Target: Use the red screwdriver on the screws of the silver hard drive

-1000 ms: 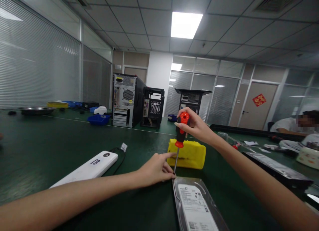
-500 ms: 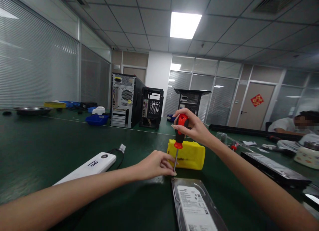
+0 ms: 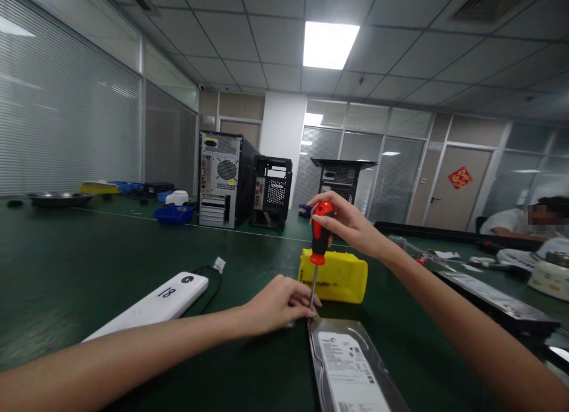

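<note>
My right hand is wrapped around the red and black handle of a screwdriver, which stands nearly upright with its shaft pointing down. Close to the tip, the fingers of my left hand are drawn together beside the shaft; whatever they pinch is too small or hidden to make out. Both the tip and these fingers are at the far left corner of a hard drive, which lies flat on the green table with its white label up. Just behind the fingers a yellow plastic bin rests on its side.
A white power bank marked 18 lies at left with a cable. Computer cases stand farther back beside a blue bin. On the right are another drive and a patterned jar; a person sits beyond.
My left fingers and the screwdriver tip have moved slightly down and toward me, from just beyond the hard drive to its corner. The right hand still grips the handle.
</note>
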A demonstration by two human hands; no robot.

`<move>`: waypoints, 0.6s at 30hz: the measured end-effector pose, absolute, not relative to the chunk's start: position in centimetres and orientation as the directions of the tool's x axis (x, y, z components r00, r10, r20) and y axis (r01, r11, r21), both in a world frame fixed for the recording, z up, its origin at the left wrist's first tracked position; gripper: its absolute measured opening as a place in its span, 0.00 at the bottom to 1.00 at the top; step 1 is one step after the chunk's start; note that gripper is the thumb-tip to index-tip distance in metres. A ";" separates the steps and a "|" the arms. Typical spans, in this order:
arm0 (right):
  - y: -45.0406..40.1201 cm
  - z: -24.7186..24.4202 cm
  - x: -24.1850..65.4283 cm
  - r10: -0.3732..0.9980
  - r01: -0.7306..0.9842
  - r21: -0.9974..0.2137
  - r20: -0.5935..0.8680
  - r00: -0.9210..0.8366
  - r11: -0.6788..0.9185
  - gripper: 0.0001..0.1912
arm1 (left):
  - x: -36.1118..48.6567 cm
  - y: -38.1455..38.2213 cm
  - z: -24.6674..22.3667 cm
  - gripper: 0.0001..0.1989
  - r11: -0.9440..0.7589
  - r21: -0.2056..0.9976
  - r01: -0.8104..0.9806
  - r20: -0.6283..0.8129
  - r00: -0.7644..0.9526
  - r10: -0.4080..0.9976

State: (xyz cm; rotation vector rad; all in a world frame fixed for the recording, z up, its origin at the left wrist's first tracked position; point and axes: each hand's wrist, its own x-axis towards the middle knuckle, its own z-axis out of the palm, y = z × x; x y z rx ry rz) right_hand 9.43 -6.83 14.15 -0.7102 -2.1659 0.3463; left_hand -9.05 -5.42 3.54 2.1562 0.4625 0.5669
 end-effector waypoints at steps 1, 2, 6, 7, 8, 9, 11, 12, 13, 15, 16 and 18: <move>-6.8 14.1 9.4 0.596 0.376 -0.462 0.622 -0.509 0.803 0.16 | -9.0 -5.5 3.6 0.11 -0.577 0.806 0.129 0.232 0.829 0.509; -6.7 14.1 9.4 0.595 0.377 -0.460 0.623 -0.508 0.804 0.16 | -9.0 -5.5 3.6 0.11 -0.573 0.809 0.133 0.229 0.827 0.514; -6.6 14.2 9.4 0.592 0.379 -0.455 0.615 -0.521 0.806 0.16 | -8.9 -5.5 3.6 0.11 -0.560 0.816 0.144 0.217 0.822 0.527; -6.7 14.2 9.4 0.591 0.384 -0.449 0.615 -0.522 0.807 0.17 | -8.9 -5.5 3.6 0.11 -0.558 0.817 0.144 0.215 0.822 0.527; -6.7 14.3 9.4 0.589 0.390 -0.441 0.616 -0.523 0.808 0.17 | -8.9 -5.4 3.6 0.11 -0.557 0.818 0.142 0.216 0.822 0.527; -6.7 14.3 9.4 0.587 0.396 -0.434 0.617 -0.525 0.810 0.17 | -8.9 -5.4 3.5 0.11 -0.560 0.816 0.141 0.220 0.821 0.527; -6.8 14.3 9.4 0.585 0.404 -0.424 0.618 -0.526 0.811 0.17 | -9.0 -5.4 3.4 0.11 -0.571 0.808 0.144 0.226 0.820 0.526; -6.8 14.4 9.4 0.585 0.405 -0.423 0.617 -0.526 0.811 0.17 | -9.0 -5.3 3.4 0.11 -0.578 0.803 0.145 0.229 0.820 0.525; -6.8 14.4 9.4 0.586 0.405 -0.424 0.616 -0.526 0.810 0.17 | -9.0 -5.3 3.4 0.11 -0.583 0.799 0.145 0.233 0.820 0.523; -6.8 14.4 9.4 0.590 0.408 -0.426 0.613 -0.525 0.807 0.17 | -9.0 -5.3 3.3 0.10 -0.583 0.800 0.142 0.232 0.822 0.520; -6.8 14.4 9.4 0.590 0.411 -0.425 0.613 -0.525 0.807 0.17 | -8.9 -5.3 3.3 0.10 -0.581 0.802 0.139 0.234 0.822 0.519; -6.8 14.4 9.4 0.593 0.416 -0.424 0.611 -0.524 0.805 0.17 | -8.9 -5.2 3.3 0.11 -0.576 0.806 0.136 0.234 0.821 0.521</move>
